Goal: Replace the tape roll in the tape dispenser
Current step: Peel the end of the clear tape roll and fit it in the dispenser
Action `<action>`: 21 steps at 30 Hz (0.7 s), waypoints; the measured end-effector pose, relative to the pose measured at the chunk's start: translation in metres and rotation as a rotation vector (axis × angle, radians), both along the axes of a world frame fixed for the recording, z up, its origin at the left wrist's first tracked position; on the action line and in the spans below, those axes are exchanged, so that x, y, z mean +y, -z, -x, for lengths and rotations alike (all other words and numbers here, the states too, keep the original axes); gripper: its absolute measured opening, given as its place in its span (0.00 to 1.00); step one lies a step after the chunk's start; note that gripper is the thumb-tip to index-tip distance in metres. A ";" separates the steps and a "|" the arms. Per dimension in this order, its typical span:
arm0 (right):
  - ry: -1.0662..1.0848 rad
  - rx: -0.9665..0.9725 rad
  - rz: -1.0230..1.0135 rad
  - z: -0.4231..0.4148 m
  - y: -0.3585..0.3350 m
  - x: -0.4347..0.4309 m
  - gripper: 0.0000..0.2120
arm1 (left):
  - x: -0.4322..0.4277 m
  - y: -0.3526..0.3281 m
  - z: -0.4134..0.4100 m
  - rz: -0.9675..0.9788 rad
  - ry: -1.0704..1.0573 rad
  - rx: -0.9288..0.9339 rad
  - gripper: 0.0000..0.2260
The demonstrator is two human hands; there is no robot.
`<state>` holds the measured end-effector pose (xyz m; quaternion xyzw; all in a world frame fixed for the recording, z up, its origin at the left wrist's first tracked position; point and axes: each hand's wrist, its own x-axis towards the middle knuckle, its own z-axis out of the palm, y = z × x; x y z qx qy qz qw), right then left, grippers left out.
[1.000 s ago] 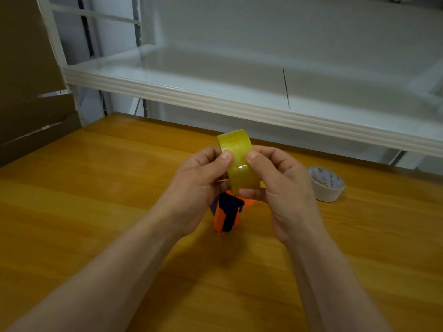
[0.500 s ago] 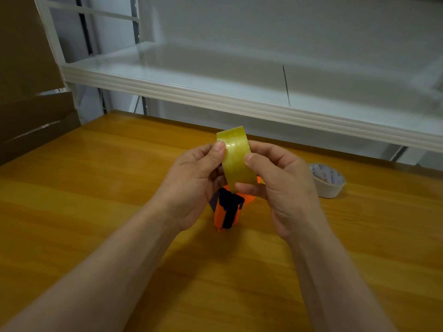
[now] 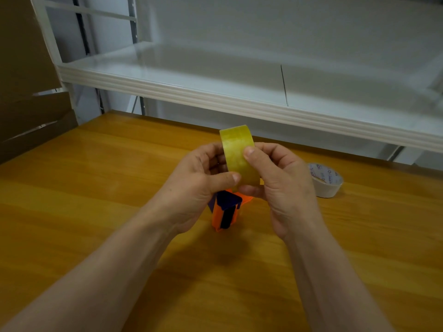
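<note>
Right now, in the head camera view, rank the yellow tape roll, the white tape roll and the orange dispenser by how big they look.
1. yellow tape roll, though held nearer the camera
2. orange dispenser, partly hidden behind the hands, so unsure
3. white tape roll, close to the dispenser's visible part

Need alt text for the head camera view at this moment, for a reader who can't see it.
Two bare hands, left hand and right hand, hold a yellowish clear tape roll upright above an orange and dark blue tape dispenser on a wooden table. A white tape roll lies to the right, below a white shelf.
</note>
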<state>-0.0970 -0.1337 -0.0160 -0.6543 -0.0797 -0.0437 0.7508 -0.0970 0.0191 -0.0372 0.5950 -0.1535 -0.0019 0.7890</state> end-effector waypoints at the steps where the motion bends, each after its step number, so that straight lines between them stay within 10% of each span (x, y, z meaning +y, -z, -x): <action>1: -0.002 0.002 -0.002 0.000 0.000 0.000 0.02 | 0.000 0.000 0.000 -0.009 0.000 -0.001 0.20; 21: -0.067 -0.098 0.039 -0.003 0.004 -0.001 0.09 | 0.006 -0.001 -0.003 0.038 -0.046 0.009 0.22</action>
